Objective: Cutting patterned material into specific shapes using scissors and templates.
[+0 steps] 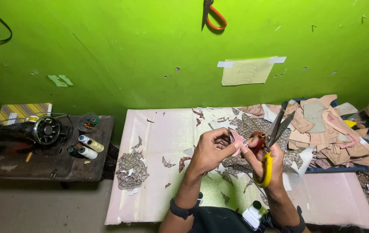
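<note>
1. Two hands busy: left hand (212, 149) pinches pink piece (237, 140) above worktop (163, 129)
2. R hand (264, 162) grips scissors (275, 133), blades open
3. Best: keep piece taut, fingers off blades, w/ short snips

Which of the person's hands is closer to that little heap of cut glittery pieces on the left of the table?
Left. The left hand is nearer the heap; the right hand, holding scissors, is farther right.

Bright green wall (128, 47), dark side table (42, 166), perhaps concrete floor (29, 211).
</note>
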